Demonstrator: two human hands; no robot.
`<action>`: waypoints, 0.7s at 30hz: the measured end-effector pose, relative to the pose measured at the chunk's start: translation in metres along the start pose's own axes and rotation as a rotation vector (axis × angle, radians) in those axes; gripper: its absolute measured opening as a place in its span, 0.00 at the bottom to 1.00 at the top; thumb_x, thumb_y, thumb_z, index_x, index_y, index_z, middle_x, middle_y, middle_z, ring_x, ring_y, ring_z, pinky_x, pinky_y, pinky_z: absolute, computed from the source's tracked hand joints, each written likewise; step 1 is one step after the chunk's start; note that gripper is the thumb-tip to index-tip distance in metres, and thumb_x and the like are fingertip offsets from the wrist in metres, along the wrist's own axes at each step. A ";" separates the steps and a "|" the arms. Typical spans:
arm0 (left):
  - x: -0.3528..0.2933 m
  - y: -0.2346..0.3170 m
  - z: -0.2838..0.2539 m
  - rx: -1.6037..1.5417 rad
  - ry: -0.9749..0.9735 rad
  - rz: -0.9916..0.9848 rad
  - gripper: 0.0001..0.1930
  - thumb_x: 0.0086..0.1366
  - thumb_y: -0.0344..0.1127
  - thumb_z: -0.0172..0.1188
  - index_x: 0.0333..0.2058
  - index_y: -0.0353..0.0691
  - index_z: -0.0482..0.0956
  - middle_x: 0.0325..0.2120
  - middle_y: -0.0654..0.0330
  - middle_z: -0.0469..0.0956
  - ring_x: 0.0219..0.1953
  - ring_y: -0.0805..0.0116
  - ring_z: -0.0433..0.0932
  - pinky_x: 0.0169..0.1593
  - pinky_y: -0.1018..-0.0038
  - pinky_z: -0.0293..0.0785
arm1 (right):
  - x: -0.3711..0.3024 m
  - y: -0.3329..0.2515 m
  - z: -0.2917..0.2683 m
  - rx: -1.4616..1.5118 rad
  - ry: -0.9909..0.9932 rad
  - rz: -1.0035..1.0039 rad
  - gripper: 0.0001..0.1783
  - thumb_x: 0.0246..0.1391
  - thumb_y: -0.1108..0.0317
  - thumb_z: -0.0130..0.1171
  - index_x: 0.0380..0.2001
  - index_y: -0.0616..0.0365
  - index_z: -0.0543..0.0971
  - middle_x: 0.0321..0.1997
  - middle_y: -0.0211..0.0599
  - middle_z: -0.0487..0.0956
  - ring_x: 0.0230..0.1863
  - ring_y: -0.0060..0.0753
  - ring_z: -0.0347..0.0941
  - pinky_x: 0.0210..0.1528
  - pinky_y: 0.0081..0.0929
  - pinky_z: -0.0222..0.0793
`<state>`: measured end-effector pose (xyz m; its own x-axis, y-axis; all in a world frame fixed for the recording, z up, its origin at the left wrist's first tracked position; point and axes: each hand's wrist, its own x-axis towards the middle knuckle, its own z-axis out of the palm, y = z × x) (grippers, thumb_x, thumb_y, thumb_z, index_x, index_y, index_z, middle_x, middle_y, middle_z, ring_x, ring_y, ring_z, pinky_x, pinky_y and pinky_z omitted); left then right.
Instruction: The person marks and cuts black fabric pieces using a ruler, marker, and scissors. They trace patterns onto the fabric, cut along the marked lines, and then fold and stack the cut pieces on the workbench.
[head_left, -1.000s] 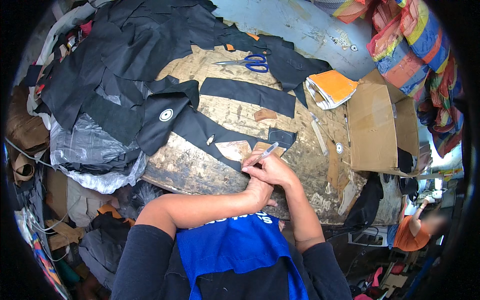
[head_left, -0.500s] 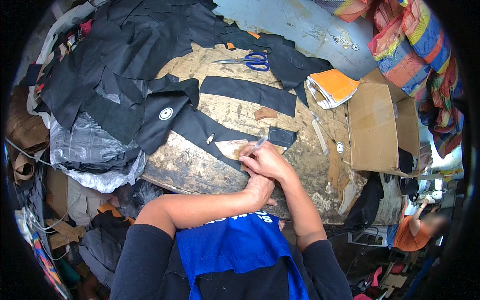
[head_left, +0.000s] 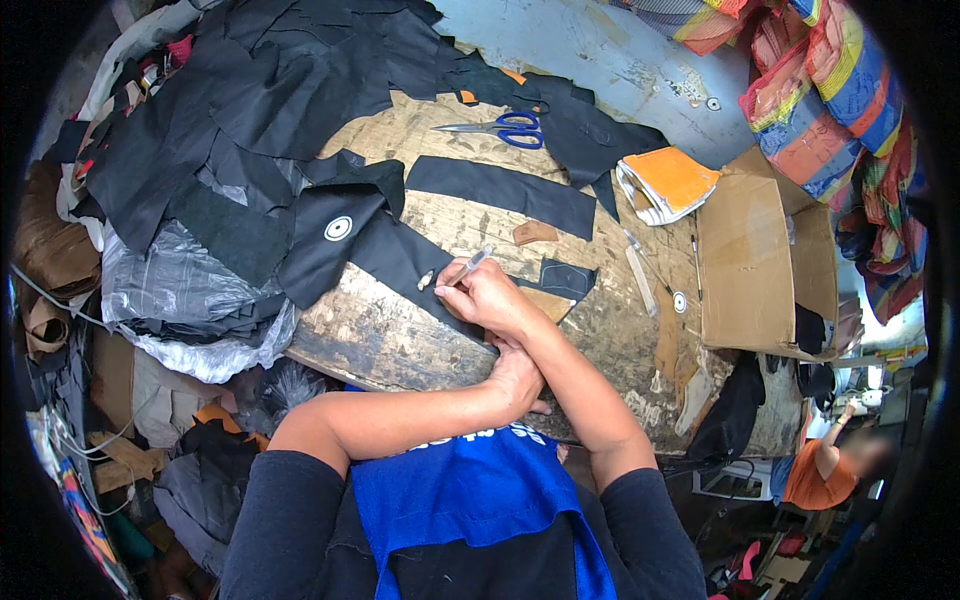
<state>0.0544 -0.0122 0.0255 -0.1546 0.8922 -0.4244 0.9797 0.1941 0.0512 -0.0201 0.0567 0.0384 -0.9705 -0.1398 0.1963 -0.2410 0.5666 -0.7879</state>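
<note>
My right hand (head_left: 485,298) is closed in a writing grip round a clear-barrelled pen (head_left: 471,266). It rests over a long black leather piece (head_left: 392,262) lying across the wooden table. From under its wrist side shows a tan template (head_left: 549,303), mostly covered by the hand. Beside the fingertips lies a small whitish object (head_left: 426,280) that I cannot make out. My left hand (head_left: 518,380) is tucked against the right wrist at the table's near edge, its fingers largely hidden. Past the template, a leather end (head_left: 567,277) carries a light drawn outline.
Blue-handled scissors (head_left: 518,130), a black leather strip (head_left: 500,196) and a brown scrap (head_left: 534,232) lie farther off. Black leather (head_left: 260,90) heaps at left. A cardboard box (head_left: 755,260) and folded orange cloth (head_left: 668,180) stand right. Another person (head_left: 822,470) is at far right.
My right hand has moved left along the black leather with the pen, now covering the template's left part. The left hand stays at nearly the same place.
</note>
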 end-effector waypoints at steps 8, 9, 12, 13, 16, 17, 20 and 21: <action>-0.005 0.000 0.000 0.012 0.030 0.014 0.47 0.51 0.73 0.47 0.59 0.39 0.62 0.60 0.51 0.60 0.60 0.43 0.58 0.51 0.37 0.59 | 0.001 0.006 0.012 0.044 0.120 0.010 0.06 0.46 0.72 0.59 0.25 0.65 0.78 0.26 0.46 0.78 0.30 0.47 0.75 0.35 0.34 0.71; -0.005 0.000 0.000 0.036 0.053 0.006 0.47 0.52 0.72 0.47 0.59 0.39 0.62 0.60 0.51 0.60 0.60 0.43 0.58 0.51 0.37 0.59 | 0.002 0.006 0.013 0.047 0.131 0.035 0.06 0.46 0.72 0.59 0.25 0.65 0.78 0.26 0.46 0.78 0.30 0.47 0.75 0.35 0.34 0.71; -0.005 -0.001 0.001 0.057 0.070 0.003 0.47 0.51 0.73 0.47 0.59 0.39 0.63 0.59 0.52 0.61 0.59 0.42 0.59 0.50 0.38 0.61 | 0.001 0.004 0.012 0.058 0.160 0.056 0.06 0.45 0.72 0.59 0.25 0.65 0.78 0.23 0.47 0.78 0.26 0.46 0.75 0.32 0.33 0.71; -0.004 -0.002 0.001 0.032 0.077 0.001 0.48 0.51 0.73 0.47 0.58 0.38 0.63 0.58 0.50 0.62 0.58 0.42 0.61 0.50 0.38 0.61 | 0.000 0.004 0.010 0.032 0.155 0.074 0.06 0.45 0.72 0.60 0.25 0.65 0.79 0.22 0.47 0.78 0.26 0.46 0.75 0.31 0.33 0.71; -0.003 -0.005 -0.004 0.016 0.062 -0.005 0.49 0.49 0.74 0.48 0.55 0.31 0.66 0.53 0.44 0.66 0.55 0.40 0.64 0.48 0.39 0.64 | -0.009 0.003 -0.002 -0.079 0.167 0.184 0.07 0.45 0.71 0.61 0.26 0.64 0.80 0.21 0.45 0.78 0.24 0.43 0.76 0.30 0.32 0.71; -0.003 -0.006 -0.007 0.025 0.024 -0.012 0.50 0.49 0.74 0.49 0.53 0.28 0.67 0.51 0.41 0.67 0.54 0.37 0.65 0.48 0.40 0.65 | -0.015 0.004 -0.007 -0.121 0.200 0.231 0.07 0.45 0.70 0.61 0.26 0.64 0.80 0.22 0.43 0.79 0.24 0.40 0.76 0.30 0.30 0.72; -0.007 -0.007 -0.013 0.023 0.055 -0.074 0.52 0.47 0.73 0.51 0.49 0.20 0.69 0.45 0.34 0.70 0.49 0.30 0.66 0.47 0.44 0.68 | -0.030 0.011 -0.019 -0.112 0.330 0.426 0.08 0.47 0.70 0.61 0.27 0.65 0.80 0.21 0.43 0.79 0.22 0.31 0.76 0.28 0.26 0.71; -0.010 -0.007 -0.015 0.033 0.085 -0.106 0.52 0.47 0.73 0.52 0.47 0.18 0.69 0.43 0.31 0.70 0.48 0.28 0.66 0.47 0.46 0.69 | -0.035 0.014 -0.021 -0.077 0.390 0.443 0.08 0.47 0.70 0.61 0.27 0.66 0.79 0.21 0.43 0.79 0.22 0.29 0.76 0.27 0.25 0.71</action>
<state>0.0469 -0.0162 0.0425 -0.2660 0.8992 -0.3474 0.9609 0.2763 -0.0204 0.0106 0.0865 0.0325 -0.9031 0.4238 0.0694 0.2021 0.5619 -0.8022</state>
